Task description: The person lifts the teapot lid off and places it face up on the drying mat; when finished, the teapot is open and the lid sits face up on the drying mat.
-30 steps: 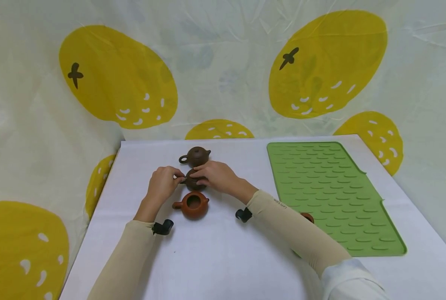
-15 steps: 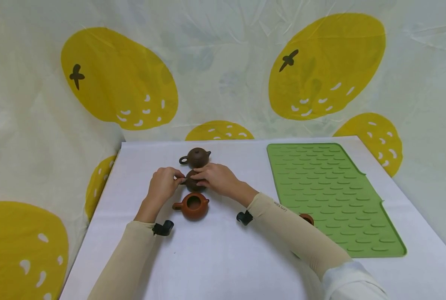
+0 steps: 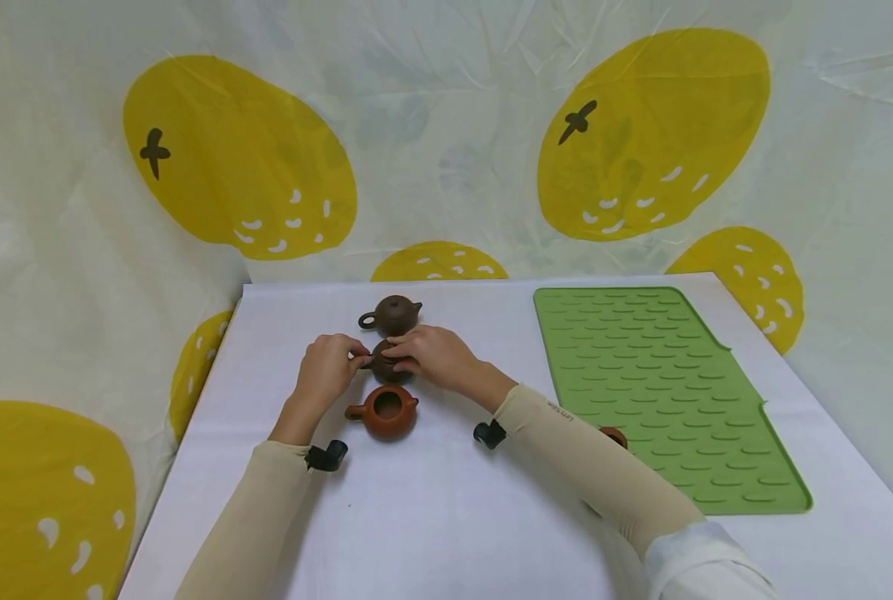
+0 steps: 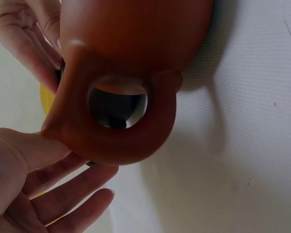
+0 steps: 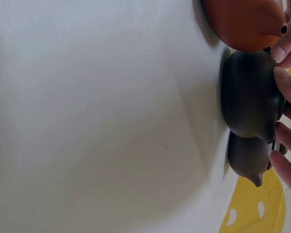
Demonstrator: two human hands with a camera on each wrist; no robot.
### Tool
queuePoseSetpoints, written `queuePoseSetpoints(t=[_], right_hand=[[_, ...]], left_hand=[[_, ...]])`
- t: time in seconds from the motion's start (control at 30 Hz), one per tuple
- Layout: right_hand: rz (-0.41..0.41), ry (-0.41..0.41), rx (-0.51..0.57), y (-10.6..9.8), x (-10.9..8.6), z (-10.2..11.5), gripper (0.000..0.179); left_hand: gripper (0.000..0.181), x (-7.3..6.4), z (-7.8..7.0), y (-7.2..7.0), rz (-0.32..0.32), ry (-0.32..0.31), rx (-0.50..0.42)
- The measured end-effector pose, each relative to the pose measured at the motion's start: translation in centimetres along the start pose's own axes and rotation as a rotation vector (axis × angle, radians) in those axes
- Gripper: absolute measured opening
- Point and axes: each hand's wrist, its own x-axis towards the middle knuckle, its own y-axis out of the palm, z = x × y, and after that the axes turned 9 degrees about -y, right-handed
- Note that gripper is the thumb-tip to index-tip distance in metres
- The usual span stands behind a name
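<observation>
Three small teapots stand in a column on the white-covered table. The middle dark brown teapot [image 3: 385, 372] is between my hands. At its left side, my left hand [image 3: 326, 367] pinches the handle with thumb and fingertips. My right hand [image 3: 441, 358] holds the pot from above, its thumb on the body in the right wrist view and its fingers around the lid and near the spout. Behind stands another dark brown teapot [image 3: 396, 315], its lid on. In front is a lidless reddish-brown teapot [image 3: 394, 427], whose handle hides the left fingertips in the left wrist view.
A green ridged mat [image 3: 649, 358] lies on the right of the table. On it, a small reddish-brown round piece [image 3: 615, 435] is partly covered by the right sleeve [image 3: 589, 458]. A patterned curtain [image 3: 446, 167] hangs behind the table's back edge.
</observation>
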Motion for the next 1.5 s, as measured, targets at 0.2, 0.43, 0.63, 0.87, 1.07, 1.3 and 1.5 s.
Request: queuePoseSetpoints(t=[0.2,0.43,0.63,0.87,1.07,1.3,1.5], right_hand=[[-0.010,-0.015,0.004,-0.1,0.0,0.0,0.036],[-0.027,-0.015,0.009,-0.4,0.1,0.1,0.037],[-0.048,-0.029,0.010,-1.0,0.0,0.4,0.035],[-0.077,-0.033,-0.014,-1.6,-0.1,0.5,0.031],[-0.090,-0.048,-0.024,-1.7,-0.5,0.5,0.031],[-0.060,-0.040,-0.007,-2.0,-1.5,0.1,0.032],[-0.044,-0.031,-0.002,-2.5,-3.4,-0.6,0.030]], left_hand=[[0.009,0.0,0.0,0.0,0.009,-0.005,0.004],[0.009,-0.1,-0.1,0.1,0.003,-0.005,0.002],[0.008,-0.2,-0.2,0.1,0.005,0.000,0.005],[0.007,-0.1,-0.1,0.3,-0.030,0.023,0.007],[0.007,-0.1,-0.1,0.4,-0.015,0.015,0.012],[0.006,-0.1,-0.1,0.4,-0.037,0.027,0.015],[0.007,-0.2,-0.1,0.4,-0.033,0.037,0.020]])
